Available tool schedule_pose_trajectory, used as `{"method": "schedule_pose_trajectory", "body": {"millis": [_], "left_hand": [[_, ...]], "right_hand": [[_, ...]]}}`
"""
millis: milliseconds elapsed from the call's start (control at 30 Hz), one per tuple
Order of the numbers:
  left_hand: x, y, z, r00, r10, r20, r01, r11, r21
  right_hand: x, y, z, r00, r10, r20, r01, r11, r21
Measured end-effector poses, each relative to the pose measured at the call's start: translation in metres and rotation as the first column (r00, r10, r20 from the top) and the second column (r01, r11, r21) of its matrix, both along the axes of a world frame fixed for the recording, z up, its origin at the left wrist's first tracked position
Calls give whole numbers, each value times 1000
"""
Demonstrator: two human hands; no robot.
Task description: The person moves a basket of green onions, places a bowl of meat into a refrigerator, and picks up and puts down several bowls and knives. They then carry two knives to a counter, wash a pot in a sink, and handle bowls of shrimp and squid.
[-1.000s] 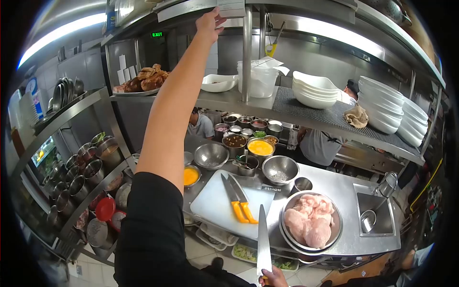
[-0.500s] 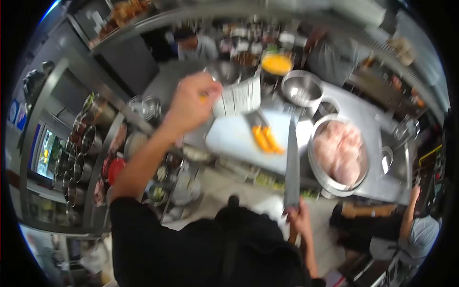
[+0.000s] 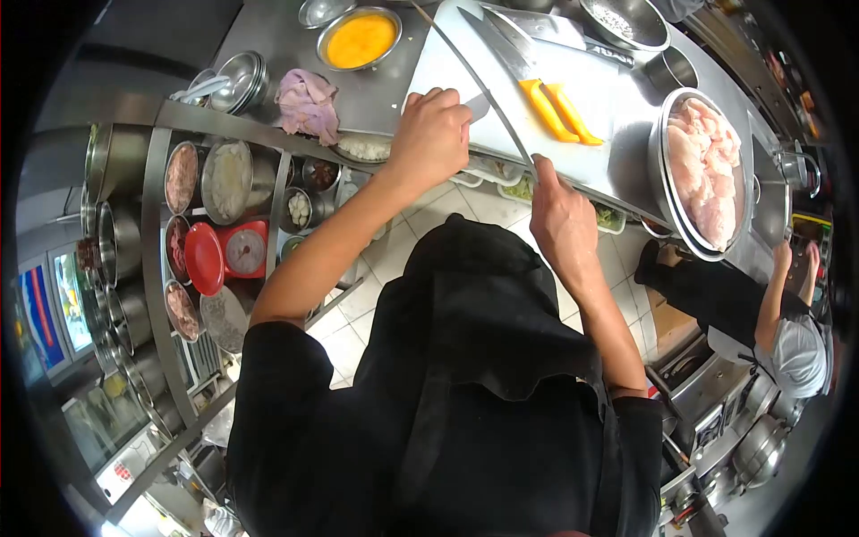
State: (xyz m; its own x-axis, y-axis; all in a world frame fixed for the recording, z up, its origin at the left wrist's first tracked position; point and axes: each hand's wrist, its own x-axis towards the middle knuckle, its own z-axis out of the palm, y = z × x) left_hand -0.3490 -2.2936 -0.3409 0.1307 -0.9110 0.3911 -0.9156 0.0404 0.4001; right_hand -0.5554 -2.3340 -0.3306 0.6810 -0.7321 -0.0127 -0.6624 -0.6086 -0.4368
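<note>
Bowl [image 3: 659,170] of chicken [image 3: 707,170] near held knife [image 3: 488,89]

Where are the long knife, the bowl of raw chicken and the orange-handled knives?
long knife [image 3: 510,132], head view, on the thin blade seen edge-on.
bowl of raw chicken [image 3: 656,179], head view, on the left metal rim.
orange-handled knives [image 3: 548,112], head view, on the left handle.

I see the long knife [image 3: 501,121] edge-on, its thin steel blade slanting up and left over the white cutting board [image 3: 447,54], handle hidden in my right hand [image 3: 562,224]; a small pale slip [image 3: 480,106] pokes from my closed left hand [image 3: 431,134]
</note>
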Motion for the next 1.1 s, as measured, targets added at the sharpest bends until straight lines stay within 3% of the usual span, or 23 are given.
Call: {"method": "schedule_pose_trajectory", "body": {"millis": [233, 533, 800, 833, 867, 900, 967, 1067, 1100], "left_hand": [[20, -20, 8, 995, -93, 37, 92, 996, 19], [62, -49, 25, 991, -132, 10, 133, 991, -16], [98, -76, 11, 940, -8, -341, 66, 985, 158], [101, -78, 3, 873, 7, -488, 80, 984, 158], [103, -78, -3, 786, 23, -618, 92, 984, 153], [103, -75, -6, 796, 38, -604, 74, 984, 159], [103, -71, -7, 611, 125, -782, 81, 972, 219], [92, -62, 0, 566, 216, -796, -15, 968, 252], [93, -58, 0, 597, 250, -762, -46, 959, 279]], "right_hand": [[17, 0, -12, 999, -51, -17, 52, 998, 41], [-28, 9, -53, 988, -142, -67, 151, 977, 151], [-56, -23, -59, 965, -261, 4, 251, 934, 255], [-54, -35, -59, 951, -308, 27, 289, 916, 276], [-55, -49, -59, 952, -287, 112, 260, 943, 208], [-50, -65, -52, 952, -294, 90, 275, 945, 175], [-40, -101, -53, 953, -288, 95, 280, 956, 89], [-25, -153, -70, 960, -263, 102, 265, 964, -8], [-18, -168, -74, 958, -286, 31, 287, 957, -40]]}}
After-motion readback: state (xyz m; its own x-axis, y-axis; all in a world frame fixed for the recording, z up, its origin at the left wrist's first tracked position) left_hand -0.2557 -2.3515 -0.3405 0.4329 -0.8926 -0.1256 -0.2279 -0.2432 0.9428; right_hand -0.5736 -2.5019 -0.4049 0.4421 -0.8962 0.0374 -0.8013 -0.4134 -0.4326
